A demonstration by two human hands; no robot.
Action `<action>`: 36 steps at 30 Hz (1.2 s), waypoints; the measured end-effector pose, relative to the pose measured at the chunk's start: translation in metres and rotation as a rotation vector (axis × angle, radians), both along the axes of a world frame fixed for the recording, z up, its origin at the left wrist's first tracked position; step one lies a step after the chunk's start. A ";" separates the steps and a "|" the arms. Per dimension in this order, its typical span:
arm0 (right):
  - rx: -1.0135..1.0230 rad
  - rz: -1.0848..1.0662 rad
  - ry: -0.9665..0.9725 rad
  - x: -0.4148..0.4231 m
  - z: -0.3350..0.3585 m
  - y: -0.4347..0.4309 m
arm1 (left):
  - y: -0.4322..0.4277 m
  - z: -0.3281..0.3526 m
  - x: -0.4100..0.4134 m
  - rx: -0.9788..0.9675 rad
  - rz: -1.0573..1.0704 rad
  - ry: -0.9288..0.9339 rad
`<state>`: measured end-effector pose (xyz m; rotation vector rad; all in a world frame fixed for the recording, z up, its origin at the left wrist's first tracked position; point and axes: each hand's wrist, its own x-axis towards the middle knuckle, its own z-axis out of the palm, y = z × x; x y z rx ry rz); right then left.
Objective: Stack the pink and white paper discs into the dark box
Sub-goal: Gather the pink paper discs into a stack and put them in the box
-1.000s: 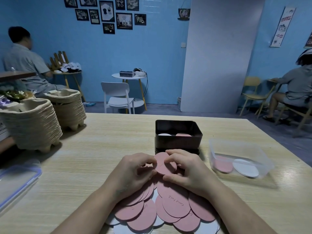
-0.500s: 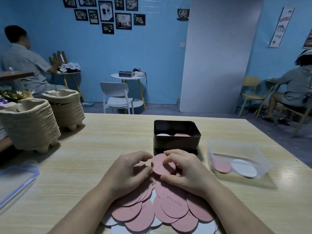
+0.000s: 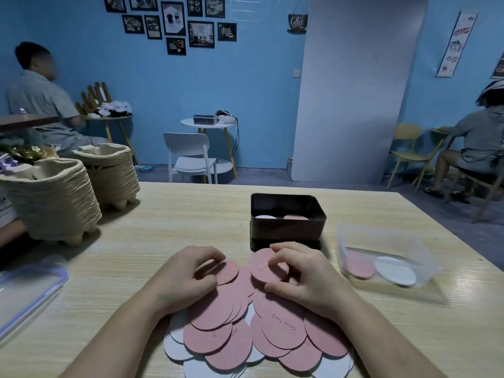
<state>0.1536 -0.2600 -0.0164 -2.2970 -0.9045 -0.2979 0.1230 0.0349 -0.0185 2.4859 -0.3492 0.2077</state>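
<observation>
One pink disc point(image 3: 262, 264) is pinched by the right hand point(image 3: 308, 279), thumb against fingers. The dark box point(image 3: 286, 233) sits just beyond at twelve o'clock, nearer this hand. The left hand point(image 3: 188, 274) curls onto the pile point(image 3: 283, 327), grip unclear.

Disc pile point(image 3: 283, 331) on table point(image 3: 191, 227), at near edge. Box point(image 3: 286, 230) just behind pile, two discs point(image 3: 296, 217) inside. Plastic container point(image 3: 409, 241) right of box. Pulp tray stacks point(image 3: 54, 203) far left.
</observation>
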 end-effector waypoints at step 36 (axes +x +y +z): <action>0.033 0.091 -0.014 0.004 -0.002 0.008 | -0.049 0.004 0.002 -0.005 -0.225 -0.355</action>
